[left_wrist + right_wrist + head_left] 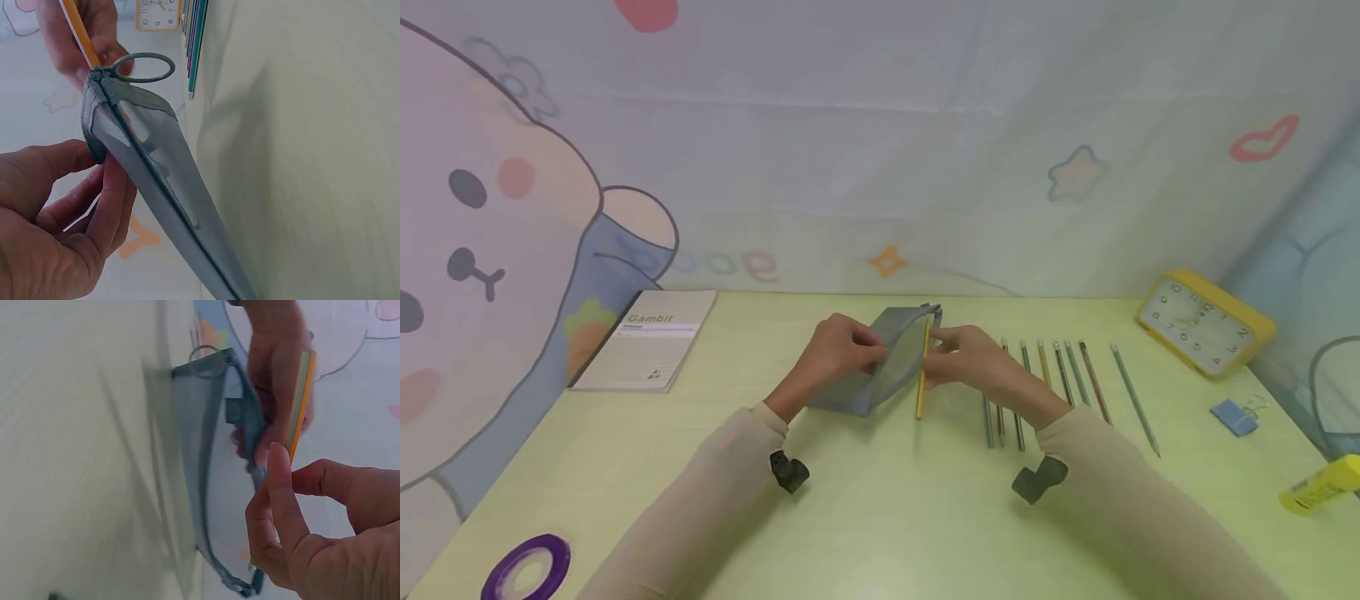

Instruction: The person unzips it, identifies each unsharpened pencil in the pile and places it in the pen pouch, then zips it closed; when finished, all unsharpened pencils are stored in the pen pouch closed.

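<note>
A translucent grey zip pencil case (842,396) stands on the table with its mouth spread open. My left hand (842,346) pinches the case's rim between thumb and fingers, as the left wrist view shows at the zip edge (94,134). In my right hand (966,358), thumb and fingertips pinch a yellow pencil (921,392). The pencil slants upright beside the case's opening and overlaps its edge in the head view. A ring pull (147,67) hangs from the zip end. Part of the pencil is hidden behind the right fingers.
Several pencils (1131,392) lie in a row right of the case, some partly under the right forearm. Farther right are a yellow clock (1202,323), a blue binder clip (1234,417) and a yellow highlighter (1318,487). A notebook (651,350) and purple tape roll (527,567) lie left.
</note>
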Action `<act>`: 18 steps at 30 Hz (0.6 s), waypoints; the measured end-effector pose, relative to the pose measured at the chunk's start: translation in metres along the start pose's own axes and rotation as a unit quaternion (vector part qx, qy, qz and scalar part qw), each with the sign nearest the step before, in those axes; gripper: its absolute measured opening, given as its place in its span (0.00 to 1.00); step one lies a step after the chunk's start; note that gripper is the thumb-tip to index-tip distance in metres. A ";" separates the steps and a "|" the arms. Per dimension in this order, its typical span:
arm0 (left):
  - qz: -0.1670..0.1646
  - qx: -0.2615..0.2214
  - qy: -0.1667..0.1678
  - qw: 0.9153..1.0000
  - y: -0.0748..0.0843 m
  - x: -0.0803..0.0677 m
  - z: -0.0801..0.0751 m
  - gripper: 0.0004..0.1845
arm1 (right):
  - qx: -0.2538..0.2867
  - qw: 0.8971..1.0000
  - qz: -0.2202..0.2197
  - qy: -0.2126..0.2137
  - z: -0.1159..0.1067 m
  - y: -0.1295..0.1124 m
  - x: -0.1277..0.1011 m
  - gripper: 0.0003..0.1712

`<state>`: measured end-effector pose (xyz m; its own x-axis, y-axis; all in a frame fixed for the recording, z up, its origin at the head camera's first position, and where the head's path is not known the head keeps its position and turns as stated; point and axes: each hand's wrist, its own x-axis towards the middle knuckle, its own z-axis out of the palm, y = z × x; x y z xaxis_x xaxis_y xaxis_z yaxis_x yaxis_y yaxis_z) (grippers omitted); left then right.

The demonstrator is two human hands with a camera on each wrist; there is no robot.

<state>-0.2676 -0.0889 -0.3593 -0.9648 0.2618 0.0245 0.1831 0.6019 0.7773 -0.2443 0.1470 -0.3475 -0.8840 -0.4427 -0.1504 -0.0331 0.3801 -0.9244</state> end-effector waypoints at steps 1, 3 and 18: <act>0.000 -0.002 0.001 1.000 0.001 0.000 0.001 0.08 | 0.007 1.000 -0.002 0.002 0.004 0.002 0.006 0.42; 0.000 -0.001 0.001 1.000 0.003 0.000 0.002 0.09 | 0.017 1.000 -0.002 0.007 0.009 0.004 0.017 0.41; 0.002 -0.021 -0.004 1.000 0.008 -0.003 0.004 0.09 | -0.064 0.995 0.022 0.067 0.028 0.004 0.049 0.11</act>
<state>-0.2621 -0.0819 -0.3559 -0.9622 0.2713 0.0232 0.1794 0.5677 0.8034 -0.2748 0.1040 -0.3684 -0.9396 -0.3149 -0.1337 -0.0447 0.5006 -0.8645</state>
